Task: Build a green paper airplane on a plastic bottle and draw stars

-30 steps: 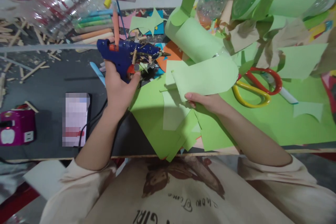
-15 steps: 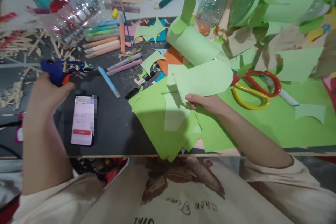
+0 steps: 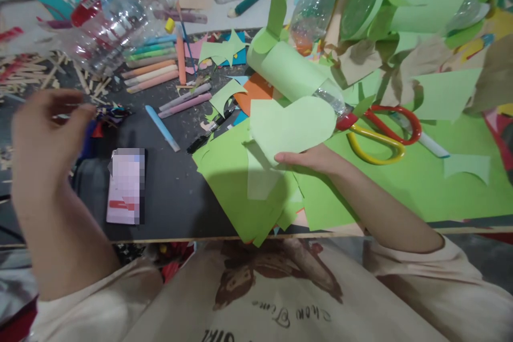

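While right grip point(image 3: 310, 159) pinches pale green paper point(image 3: 294, 125) above green sheets point(image 3: 226, 171), left grip point(image 3: 48, 141) hangs beside blue glue gun point(image 3: 87, 141) over tabletop point(image 3: 168, 192), thumb and fingers apart; contact with gun unclear. Phone point(image 3: 125, 187) near left grip.

Glue gun point(image 3: 86, 142) and phone point(image 3: 125, 187) lie right of the left hand point(image 3: 46, 136); paper point(image 3: 296, 124) in the right hand point(image 3: 310, 160), bottle point(image 3: 288, 67) beyond, scissors point(image 3: 379, 137) rightward.
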The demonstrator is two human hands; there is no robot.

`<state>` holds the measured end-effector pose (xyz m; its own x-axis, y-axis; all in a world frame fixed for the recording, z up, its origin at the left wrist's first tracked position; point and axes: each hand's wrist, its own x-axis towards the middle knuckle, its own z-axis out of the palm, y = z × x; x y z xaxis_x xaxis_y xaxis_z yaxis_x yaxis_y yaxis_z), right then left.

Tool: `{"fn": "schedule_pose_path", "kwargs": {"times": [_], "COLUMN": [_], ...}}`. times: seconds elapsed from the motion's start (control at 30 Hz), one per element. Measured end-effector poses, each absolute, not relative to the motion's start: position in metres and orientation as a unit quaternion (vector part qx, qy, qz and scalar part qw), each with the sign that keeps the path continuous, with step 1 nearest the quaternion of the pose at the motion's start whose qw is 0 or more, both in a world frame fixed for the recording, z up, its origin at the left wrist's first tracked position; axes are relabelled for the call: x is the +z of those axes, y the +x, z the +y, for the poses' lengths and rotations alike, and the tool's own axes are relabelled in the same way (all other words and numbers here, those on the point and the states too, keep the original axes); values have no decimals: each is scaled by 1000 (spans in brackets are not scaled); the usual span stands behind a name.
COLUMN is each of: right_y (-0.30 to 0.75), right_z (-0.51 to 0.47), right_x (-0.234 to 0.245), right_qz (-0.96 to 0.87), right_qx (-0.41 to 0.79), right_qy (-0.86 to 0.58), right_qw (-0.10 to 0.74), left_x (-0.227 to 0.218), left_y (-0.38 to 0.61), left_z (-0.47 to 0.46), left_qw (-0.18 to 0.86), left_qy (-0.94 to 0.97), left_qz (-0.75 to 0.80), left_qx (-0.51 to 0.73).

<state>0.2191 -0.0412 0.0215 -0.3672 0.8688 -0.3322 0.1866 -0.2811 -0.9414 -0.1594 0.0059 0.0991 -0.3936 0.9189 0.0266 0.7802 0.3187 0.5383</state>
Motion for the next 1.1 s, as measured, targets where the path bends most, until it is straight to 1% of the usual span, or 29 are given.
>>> {"fn": "schedule_pose_path", "kwargs": {"times": [0.03,0.1,0.17,0.2,0.23,0.3,0.4,0.53,0.63,0.67,0.7,0.73,0.83,0.87,0.9,0.97,1.03,1.07,1.1], "right_y": [219,218,216,216,215,213,211,210,214,217,220,223,236,241,246,257,264,266,266], "right_z": [-41,-41,-42,-42,-43,-45,-46,-42,-37,-37,-36,-36,-32,-28,-22,-6,10,17,22], "right_x": [24,28,32,34,35,38,38,35,40,44,49,56,75,80,85,90,90,89,88], "right_qz": [-545,-572,-601,-613,-620,-627,-638,-645,-652,-647,-643,-644,-600,-575,-563,-589,-614,-608,-592], "right_qx": [636,641,639,640,643,651,670,676,657,653,636,597,410,363,320,258,247,268,284], "right_qy": [-482,-454,-429,-418,-409,-390,-338,-321,-338,-349,-368,-394,-503,-534,-558,-596,-658,-689,-712], "right_qw": [257,235,214,200,188,177,174,158,171,180,217,270,468,502,520,481,359,290,249], "left_x": [102,105,103,101,98,93,84,74,68,66,63,61,52,50,47,43,39,36,34], "left_y": [-135,-88,-47,-31,-19,-2,8,5,-8,-14,-21,-27,-41,-43,-44,-41,-38,-36,-35], "left_z": [3,-2,-4,-4,-4,-3,-4,-8,-7,-6,-4,-2,4,5,6,6,4,2,0], "left_qw": [159,275,406,441,459,463,483,545,558,554,543,525,461,453,456,456,442,436,430], "left_qy": [574,648,695,715,733,760,760,717,659,629,598,565,471,445,425,394,378,376,377], "left_qz": [750,657,568,528,495,456,435,433,485,511,536,559,613,623,625,621,617,618,620], "left_qx": [288,271,173,125,83,26,0,41,139,191,247,303,435,458,470,502,530,535,537]}}
